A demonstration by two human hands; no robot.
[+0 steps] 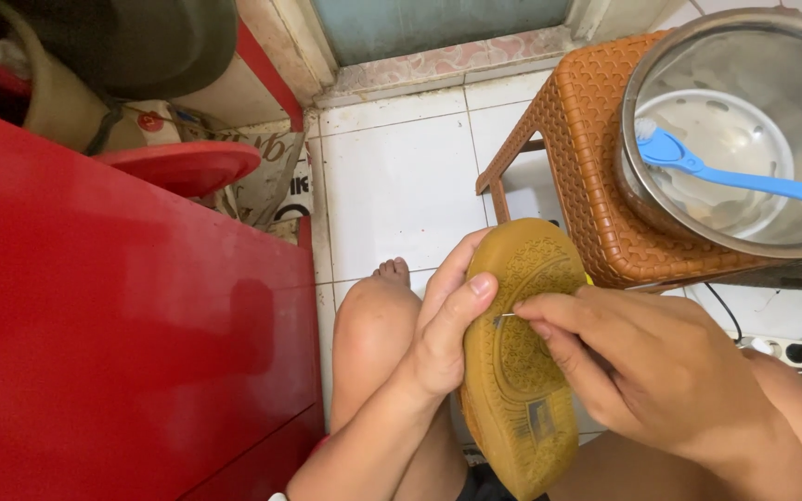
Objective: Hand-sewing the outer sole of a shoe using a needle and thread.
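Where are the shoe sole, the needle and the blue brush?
shoe sole (517, 408): head view, on the tan tread.
needle (505, 316): head view, on the thin metal shaft.
blue brush (744, 178): head view, on the handle.

A tan-yellow shoe sole (517, 362) with a fine moulded tread pattern shows against white floor tiles (401, 186), beside a glossy red cabinet (122, 325), a brown woven-pattern plastic stool (587, 167), a silvery steel bowl (744, 130) holding a blue brush (735, 176), and what seems a red lid (183, 165).
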